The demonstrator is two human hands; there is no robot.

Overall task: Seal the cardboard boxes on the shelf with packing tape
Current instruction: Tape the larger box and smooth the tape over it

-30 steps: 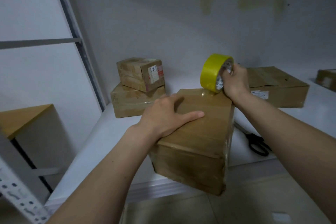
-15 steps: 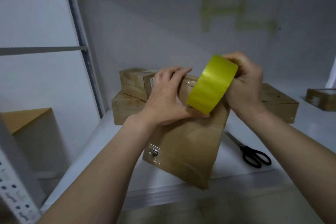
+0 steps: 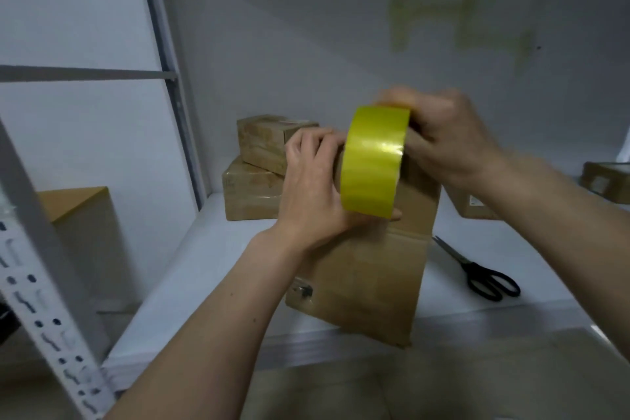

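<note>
**Tape roll raised over the front box, sealing still under way**

The front box (image 3: 368, 280) sits at the front lip of the shelf (image 3: 191, 269), one corner hanging past the edge. Glossy film shows on its near lower-left corner, so some taping looks done, though whether the top seam is closed cannot be told, since the hands cover it. Left of and behind the front box, two stacked boxes (image 3: 259, 181) also show a shiny wrap. To its right lies a flat box (image 3: 474, 208), mostly hidden by the forearm, and farther right another small box (image 3: 606, 186) at the frame edge; their seams are too unclear to judge. My estimate is that several boxes remain.

Just above the front box's far end, both hands hold the yellow tape roll (image 3: 373, 164). The left hand (image 3: 313, 194) grips its left side, fingers curled close, thumb under the lower rim. The right hand (image 3: 446, 140) is blurred, with fingers bent round the roll's right side and top; whether it pinches a loose tape end cannot be told.

Black scissors (image 3: 484, 273) lie on the shelf right of the front box, untouched.
</note>
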